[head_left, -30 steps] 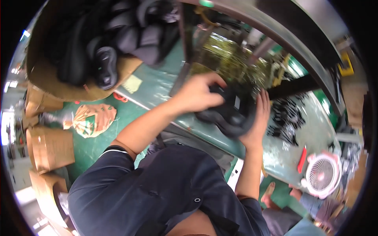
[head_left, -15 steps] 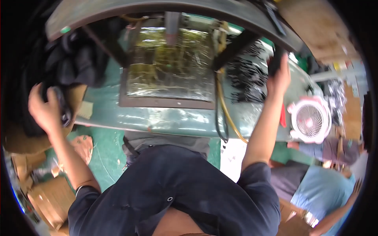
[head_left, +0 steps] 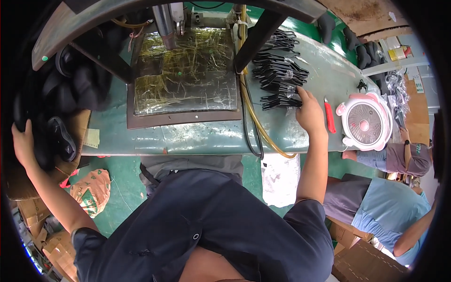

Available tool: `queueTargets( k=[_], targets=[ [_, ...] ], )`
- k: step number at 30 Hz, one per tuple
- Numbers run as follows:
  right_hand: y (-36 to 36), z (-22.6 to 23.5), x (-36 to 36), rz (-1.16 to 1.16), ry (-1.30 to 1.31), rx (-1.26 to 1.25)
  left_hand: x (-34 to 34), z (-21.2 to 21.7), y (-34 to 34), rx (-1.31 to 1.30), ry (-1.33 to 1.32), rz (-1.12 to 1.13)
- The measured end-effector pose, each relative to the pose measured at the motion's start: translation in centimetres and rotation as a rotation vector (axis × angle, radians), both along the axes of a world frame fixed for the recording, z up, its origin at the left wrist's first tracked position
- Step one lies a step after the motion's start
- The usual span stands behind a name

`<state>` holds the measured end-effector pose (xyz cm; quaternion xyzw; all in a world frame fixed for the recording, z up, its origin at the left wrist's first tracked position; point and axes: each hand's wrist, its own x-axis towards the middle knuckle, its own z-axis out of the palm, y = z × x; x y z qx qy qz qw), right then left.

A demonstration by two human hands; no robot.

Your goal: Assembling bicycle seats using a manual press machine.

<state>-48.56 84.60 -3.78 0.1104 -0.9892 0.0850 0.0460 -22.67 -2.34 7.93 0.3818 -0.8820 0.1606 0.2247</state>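
Note:
At the far left, my left hand (head_left: pixel 23 143) reaches into an open cardboard box (head_left: pixel 84 123) of black padded pieces. Its thumb and fingers close round one dark padded piece (head_left: pixel 21 105), mostly lost in shadow. Beside that hand lies a black looped piece (head_left: pixel 62 138) with a hollow middle. My right hand (head_left: pixel 311 113) is over the table right of the press, with thumb and fingertips pinched on the end of a black strap (head_left: pixel 282 102) in the nearest bundle. Several more bundles of black straps (head_left: pixel 277 68) lie in a row behind it.
A press with a tape-covered plate (head_left: pixel 188 75) stands mid-table under a dark metal frame (head_left: pixel 260 40). A yellow hose (head_left: pixel 256 117) hangs over the front edge. Rightward are a red cutter (head_left: pixel 330 116) and a pink-white fan (head_left: pixel 364 123). Two other people are at the right.
My right hand has come nearer from the far right, without the dark piece it held, onto the straps. My left hand has left the looped piece and moved farther left.

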Motion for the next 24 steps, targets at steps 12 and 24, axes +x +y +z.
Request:
queueTargets(
  k=[12,24],
  targets=[
    [3.0,-0.5,-2.8,0.106,-0.074,0.120,-13.6,-1.4,40.4,0.771,-0.390,-1.319],
    [1.9,-0.5,-4.4,0.079,-0.259,-0.503,-15.3,-10.7,41.1,0.284,-0.057,-1.381]
  ],
)
